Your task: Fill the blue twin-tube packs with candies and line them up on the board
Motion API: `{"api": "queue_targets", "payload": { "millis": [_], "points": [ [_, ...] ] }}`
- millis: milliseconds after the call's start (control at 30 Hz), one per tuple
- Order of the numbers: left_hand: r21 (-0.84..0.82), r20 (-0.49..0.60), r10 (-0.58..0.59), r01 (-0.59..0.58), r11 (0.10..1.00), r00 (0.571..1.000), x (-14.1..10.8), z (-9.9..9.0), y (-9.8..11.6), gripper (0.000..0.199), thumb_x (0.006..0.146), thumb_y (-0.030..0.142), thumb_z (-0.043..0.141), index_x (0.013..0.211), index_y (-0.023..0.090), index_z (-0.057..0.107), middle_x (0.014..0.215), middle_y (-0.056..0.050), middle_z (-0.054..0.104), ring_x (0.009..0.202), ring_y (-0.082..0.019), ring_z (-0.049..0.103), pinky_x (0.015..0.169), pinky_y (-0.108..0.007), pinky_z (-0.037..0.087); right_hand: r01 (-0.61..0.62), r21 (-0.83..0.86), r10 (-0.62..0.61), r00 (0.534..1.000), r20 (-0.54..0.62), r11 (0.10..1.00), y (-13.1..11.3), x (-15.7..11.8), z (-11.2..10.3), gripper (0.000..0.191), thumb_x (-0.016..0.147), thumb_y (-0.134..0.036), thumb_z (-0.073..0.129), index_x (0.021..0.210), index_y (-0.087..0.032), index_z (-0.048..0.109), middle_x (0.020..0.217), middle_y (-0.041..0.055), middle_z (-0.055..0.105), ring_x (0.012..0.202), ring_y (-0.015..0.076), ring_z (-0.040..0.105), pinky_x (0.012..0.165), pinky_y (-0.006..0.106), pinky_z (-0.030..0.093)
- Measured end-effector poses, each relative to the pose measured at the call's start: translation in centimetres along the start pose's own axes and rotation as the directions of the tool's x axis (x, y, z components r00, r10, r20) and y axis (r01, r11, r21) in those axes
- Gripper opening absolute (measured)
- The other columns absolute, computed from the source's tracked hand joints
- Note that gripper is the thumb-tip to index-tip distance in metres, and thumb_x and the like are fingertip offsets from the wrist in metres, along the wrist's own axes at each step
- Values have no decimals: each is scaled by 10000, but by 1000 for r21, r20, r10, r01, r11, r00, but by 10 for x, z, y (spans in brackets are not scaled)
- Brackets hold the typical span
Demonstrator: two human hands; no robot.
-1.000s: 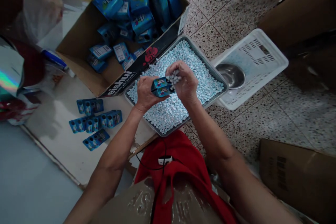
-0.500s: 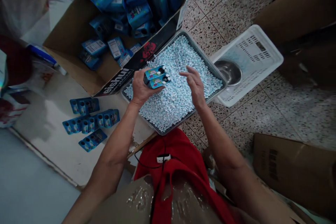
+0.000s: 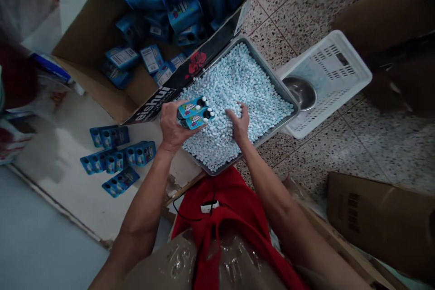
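Observation:
My left hand (image 3: 174, 127) is closed around two small blue candy boxes (image 3: 194, 113), held side by side over the tray's left part. White candies show at the round dark holes in their ends. My right hand (image 3: 240, 123) is at the surface of the small white and pale blue candies (image 3: 217, 145), thumb and fingers apart. Nothing I can make out is between them. These candies fill a grey metal tray (image 3: 260, 56).
A cardboard carton (image 3: 84, 31) of blue boxes stands beyond the tray. More blue boxes (image 3: 118, 149) lie in rows on the white tabletop (image 3: 61, 176). At right, a white plastic basket (image 3: 353, 72) holds a steel bowl (image 3: 301, 93); a brown carton (image 3: 377, 222) stands lower right.
My right hand has come down and left to the candies, its fingers pointing more away from me. My left hand has shifted slightly left and down, still holding the boxes.

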State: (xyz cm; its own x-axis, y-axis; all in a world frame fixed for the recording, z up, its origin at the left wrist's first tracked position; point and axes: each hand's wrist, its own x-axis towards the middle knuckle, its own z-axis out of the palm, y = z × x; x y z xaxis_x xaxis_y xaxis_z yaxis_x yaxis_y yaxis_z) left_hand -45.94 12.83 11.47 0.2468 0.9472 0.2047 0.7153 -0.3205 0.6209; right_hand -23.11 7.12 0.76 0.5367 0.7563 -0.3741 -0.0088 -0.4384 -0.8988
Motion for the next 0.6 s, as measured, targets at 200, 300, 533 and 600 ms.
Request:
{"api": "queue_targets", "payload": {
  "millis": [200, 300, 533, 600],
  "points": [
    [52, 39, 30, -32, 998, 999, -1, -1, 6, 790, 692, 766, 868, 1244, 240, 662, 1157, -94, 739, 1089, -319, 660, 1012, -482, 519, -294, 432, 201, 947, 249, 852, -23, 23, 14, 581, 757, -841, 605, 902, -282, 667, 1033, 90, 784, 1183, 353, 711, 1034, 625, 591],
    [108, 87, 3, -12, 994, 996, 2, -6, 2, 767, 684, 733, 884, 1232, 240, 673, 1178, -110, 740, 1113, -341, 640, 1023, -495, 496, -214, 452, 53, 938, 341, 866, -57, 19, 16, 599, 777, -877, 579, 800, -284, 668, 940, 101, 765, 1200, 368, 702, 1014, 619, 593],
    [71, 164, 75, -88, 994, 984, 12, -7, 10, 714, 684, 634, 911, 1230, 235, 682, 1156, -109, 734, 1119, -352, 636, 1029, -500, 484, 134, 579, -358, 887, 292, 805, -148, -23, 23, 508, 925, -736, 526, 782, -276, 689, 951, 51, 727, 1034, 262, 709, 1014, 508, 572],
    [52, 144, 56, -64, 997, 988, 14, -3, 17, 744, 665, 601, 937, 1257, 240, 668, 1186, -105, 734, 1131, -349, 637, 1029, -501, 491, 219, 579, -415, 880, 231, 785, -159, -28, 24, 491, 941, -703, 531, 769, -270, 686, 955, 43, 715, 1006, 244, 696, 1032, 487, 554]
  ]
}}
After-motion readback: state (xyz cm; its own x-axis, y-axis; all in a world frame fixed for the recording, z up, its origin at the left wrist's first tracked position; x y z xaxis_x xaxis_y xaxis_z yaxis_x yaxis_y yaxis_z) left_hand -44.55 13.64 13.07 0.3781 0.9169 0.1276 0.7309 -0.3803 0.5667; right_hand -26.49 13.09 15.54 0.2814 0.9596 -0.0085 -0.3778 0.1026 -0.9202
